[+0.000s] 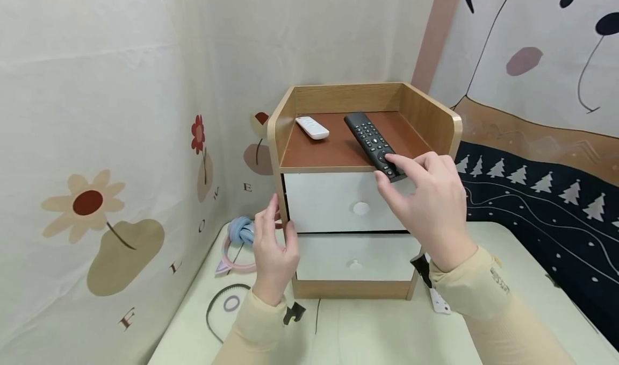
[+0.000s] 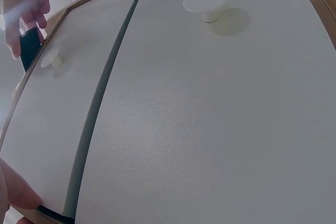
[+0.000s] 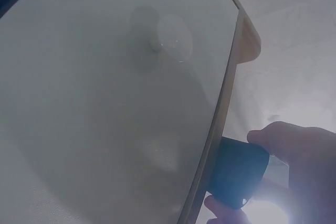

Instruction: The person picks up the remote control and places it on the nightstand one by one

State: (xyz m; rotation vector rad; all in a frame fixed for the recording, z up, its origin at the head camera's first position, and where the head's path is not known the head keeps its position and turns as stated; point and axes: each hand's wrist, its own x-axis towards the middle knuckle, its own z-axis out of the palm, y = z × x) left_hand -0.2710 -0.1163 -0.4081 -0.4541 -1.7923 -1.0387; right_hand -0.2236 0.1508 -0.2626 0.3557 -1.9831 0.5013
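My right hand (image 1: 432, 206) pinches the near end of a black remote control (image 1: 369, 139) between thumb and fingers. The remote lies slanted over the brown top of a small two-drawer cabinet (image 1: 353, 290), its near end sticking out past the front edge. In the right wrist view only the remote's end (image 3: 239, 171) shows. A smaller white remote (image 1: 312, 128) lies at the left of the cabinet top. With fairly straight fingers, my left hand (image 1: 274, 252) rests against the cabinet's left side, thumb at the front edge. Both white drawers look closed, though the upper drawer (image 1: 329, 201) shows a dark gap at its left.
Left of the cabinet lie a blue knotted headband (image 1: 240, 230), a pink ring-shaped band (image 1: 239, 267), a black toothed hairband (image 1: 210, 311) and a small grey ring (image 1: 231, 303). A white item with dots (image 1: 440, 302) lies at right. Printed cloth walls stand behind.
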